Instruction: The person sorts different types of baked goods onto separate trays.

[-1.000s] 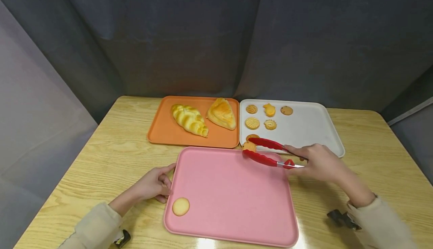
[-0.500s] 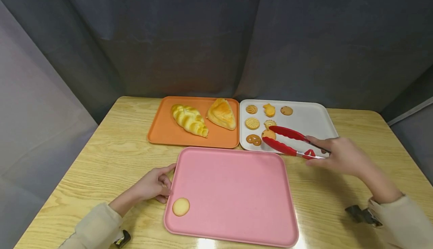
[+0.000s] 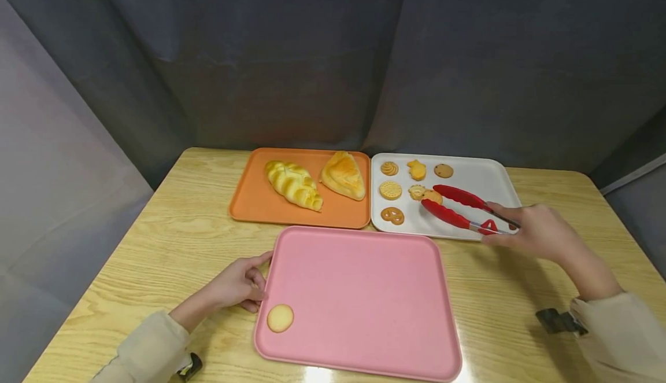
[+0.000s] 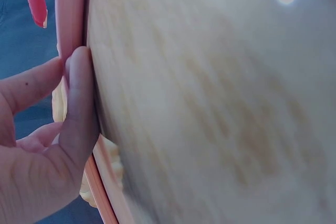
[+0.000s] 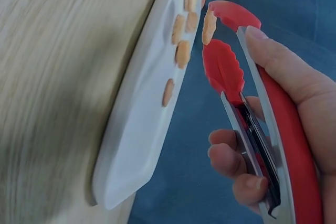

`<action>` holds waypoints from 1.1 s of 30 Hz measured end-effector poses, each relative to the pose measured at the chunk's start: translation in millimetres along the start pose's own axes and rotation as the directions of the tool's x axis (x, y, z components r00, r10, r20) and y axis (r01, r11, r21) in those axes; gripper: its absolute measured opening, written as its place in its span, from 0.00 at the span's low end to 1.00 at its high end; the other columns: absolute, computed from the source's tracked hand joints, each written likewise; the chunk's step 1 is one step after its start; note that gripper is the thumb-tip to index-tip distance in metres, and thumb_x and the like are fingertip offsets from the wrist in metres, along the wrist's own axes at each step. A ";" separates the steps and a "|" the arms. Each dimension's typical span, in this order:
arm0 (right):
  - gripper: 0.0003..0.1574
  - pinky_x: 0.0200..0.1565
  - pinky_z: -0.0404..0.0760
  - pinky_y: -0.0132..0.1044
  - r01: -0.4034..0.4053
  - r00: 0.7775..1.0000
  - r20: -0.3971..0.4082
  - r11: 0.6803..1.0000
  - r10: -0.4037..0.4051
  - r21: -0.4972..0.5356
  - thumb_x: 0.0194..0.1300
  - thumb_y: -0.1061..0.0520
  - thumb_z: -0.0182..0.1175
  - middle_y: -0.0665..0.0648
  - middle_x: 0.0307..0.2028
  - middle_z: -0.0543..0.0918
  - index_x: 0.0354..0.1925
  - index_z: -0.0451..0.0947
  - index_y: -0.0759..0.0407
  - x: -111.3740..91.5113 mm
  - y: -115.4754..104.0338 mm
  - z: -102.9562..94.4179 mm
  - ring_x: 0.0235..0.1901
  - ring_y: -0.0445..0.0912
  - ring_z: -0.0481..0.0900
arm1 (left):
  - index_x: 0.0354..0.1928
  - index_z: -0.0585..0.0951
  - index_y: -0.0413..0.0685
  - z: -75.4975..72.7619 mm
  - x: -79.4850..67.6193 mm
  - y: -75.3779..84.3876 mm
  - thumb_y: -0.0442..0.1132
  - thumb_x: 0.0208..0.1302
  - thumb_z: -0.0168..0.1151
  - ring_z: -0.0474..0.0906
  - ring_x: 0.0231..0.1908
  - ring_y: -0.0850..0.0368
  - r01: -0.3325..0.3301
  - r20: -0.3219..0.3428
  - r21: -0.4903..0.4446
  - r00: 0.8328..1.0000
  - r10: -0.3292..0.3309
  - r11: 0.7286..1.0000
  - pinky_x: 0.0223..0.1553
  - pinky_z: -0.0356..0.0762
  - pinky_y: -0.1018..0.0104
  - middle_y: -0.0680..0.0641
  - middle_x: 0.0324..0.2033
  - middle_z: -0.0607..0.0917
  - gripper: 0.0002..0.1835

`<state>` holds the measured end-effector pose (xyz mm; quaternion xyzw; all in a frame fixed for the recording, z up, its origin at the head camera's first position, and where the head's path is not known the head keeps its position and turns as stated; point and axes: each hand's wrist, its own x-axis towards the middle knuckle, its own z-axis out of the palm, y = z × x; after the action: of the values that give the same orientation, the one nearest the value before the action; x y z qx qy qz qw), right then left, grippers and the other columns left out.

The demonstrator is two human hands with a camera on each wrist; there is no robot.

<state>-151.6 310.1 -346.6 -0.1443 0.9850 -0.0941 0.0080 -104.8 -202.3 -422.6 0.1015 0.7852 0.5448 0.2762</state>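
My right hand (image 3: 541, 232) grips a pair of red-tipped tongs (image 5: 228, 69) over the white tray (image 3: 478, 183). Between the tong tips, a round brown cookie (image 5: 209, 27) is held above the tray. In the head view this cookie partly overlaps a ring-shaped biscuit (image 3: 416, 192). At the left edge of the pink tray (image 3: 359, 296), my left hand (image 3: 236, 283) pinches the rim between thumb and finger, as the left wrist view shows. Near that edge, a pale round cookie (image 3: 280, 318) lies on the pink tray.
The white tray also bears several cookies, among them a pretzel-shaped one (image 3: 392, 216) and a round one (image 3: 443, 170). An orange tray (image 3: 250, 206) to its left carries a braided bread (image 3: 293, 185) and a triangular pastry (image 3: 343, 176). A dark curtain (image 3: 281, 70) hangs behind.
The tongs and their cookie have moved right and away from me, from near the pink tray's far edge to over the white tray. My left hand has stayed at the pink rim.
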 end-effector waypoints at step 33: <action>0.60 0.19 0.56 0.35 -0.175 0.978 0.115 0.984 0.171 0.020 0.43 0.30 0.64 0.54 0.15 0.64 0.61 0.61 0.71 16.4 26.4 14.2 0.20 0.47 0.59 | 0.69 0.48 0.35 1.0 -0.1 1.2 0.20 0.50 0.55 0.75 0.18 0.56 0.009 -0.002 -0.003 1.000 -0.009 1.000 0.19 0.79 0.59 0.43 0.23 0.76 0.44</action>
<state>-174.2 327.7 -365.3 -0.0630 0.9903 -0.0994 0.0738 -104.4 -201.1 -421.7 0.0968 0.7853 0.5446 0.2780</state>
